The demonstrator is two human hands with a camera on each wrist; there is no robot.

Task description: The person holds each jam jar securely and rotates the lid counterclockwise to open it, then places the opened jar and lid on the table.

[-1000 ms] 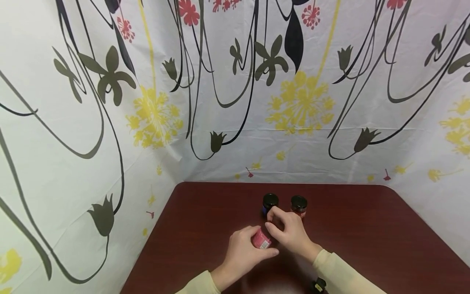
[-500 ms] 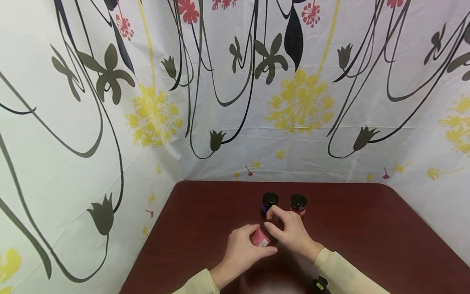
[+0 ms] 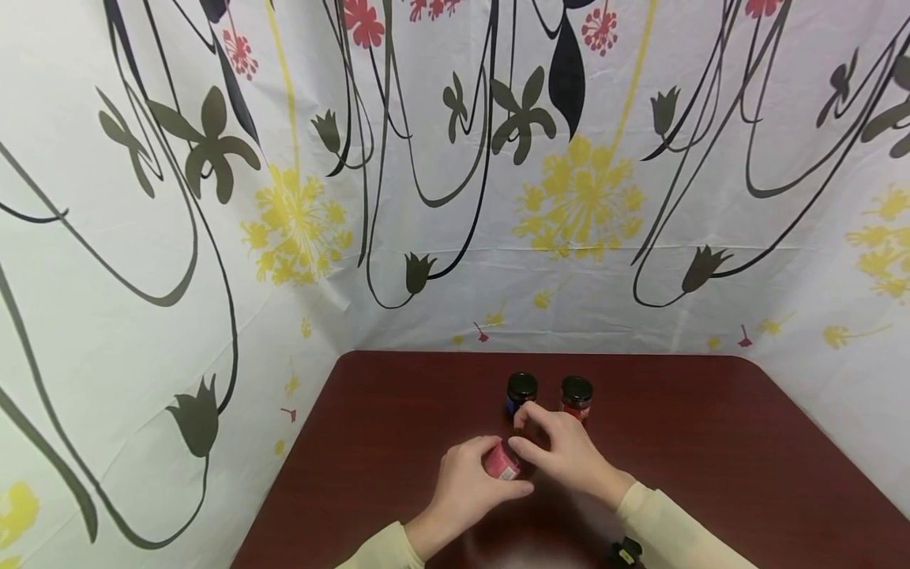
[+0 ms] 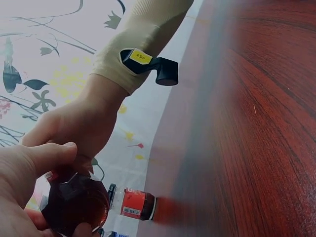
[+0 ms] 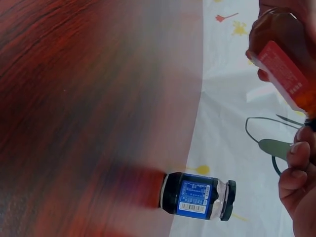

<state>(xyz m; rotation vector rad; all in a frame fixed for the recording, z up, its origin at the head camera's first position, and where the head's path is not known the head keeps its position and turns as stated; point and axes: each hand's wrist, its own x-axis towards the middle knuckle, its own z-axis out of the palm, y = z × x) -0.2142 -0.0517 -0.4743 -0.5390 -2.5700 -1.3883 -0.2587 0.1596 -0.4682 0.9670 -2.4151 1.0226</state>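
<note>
You had the amber-brown jar (image 3: 501,460) tilted in your left hand (image 3: 465,476) above the table (image 3: 355,450), its pinkish-red label (image 5: 284,74) showing a pale barcode (image 3: 508,474).

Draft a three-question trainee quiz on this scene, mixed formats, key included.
1. Multiple choice: what colour is the label on the bottle in the left hand?
a) green
b) pink
c) blue

2. True or false: the blue jar stands upright with its lid on.

3. Fill in: in the head view, the red jar stands to the ____ of the blue jar.

Key:
1. b
2. True
3. right
</note>
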